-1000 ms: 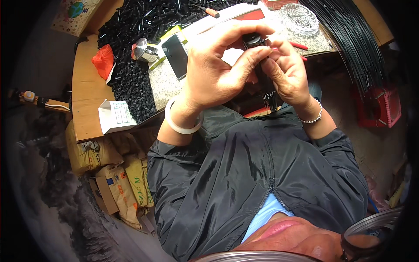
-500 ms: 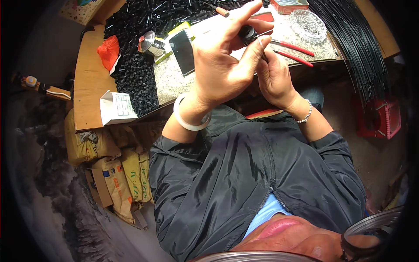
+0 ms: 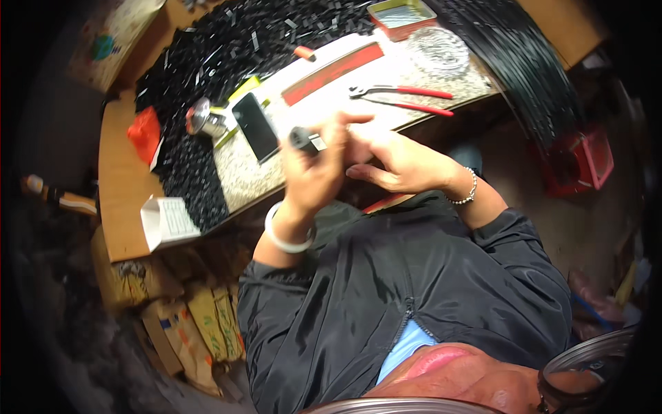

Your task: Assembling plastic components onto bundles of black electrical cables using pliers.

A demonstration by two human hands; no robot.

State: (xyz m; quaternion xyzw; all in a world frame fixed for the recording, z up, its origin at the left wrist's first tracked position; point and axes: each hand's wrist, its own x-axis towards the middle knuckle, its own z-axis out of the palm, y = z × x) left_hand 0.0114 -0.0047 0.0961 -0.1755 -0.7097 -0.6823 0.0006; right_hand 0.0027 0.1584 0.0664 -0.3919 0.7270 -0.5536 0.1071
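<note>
My left hand (image 3: 316,172), with a white bangle at the wrist, is closed around a small black cylindrical piece (image 3: 301,137) with a pale end, held just above the table's near edge. My right hand (image 3: 393,160), wearing a beaded bracelet, lies beside it with fingers touching the left hand; whether it grips anything is hidden. Both hands hover over the speckled work surface (image 3: 241,179).
Red-handled pliers (image 3: 407,93) lie behind the hands. A dark phone (image 3: 254,126), a metal-capped object (image 3: 201,119), a red box (image 3: 145,131) and a heap of small black pieces (image 3: 200,62) sit to the left. Black cable bundle (image 3: 524,55) right; folded paper (image 3: 169,219), cardboard boxes (image 3: 193,317) below.
Both hands have dropped from the table's middle toward its near edge. The left hand's raised fingers have closed around the black piece, which now shows at its fingertips.
</note>
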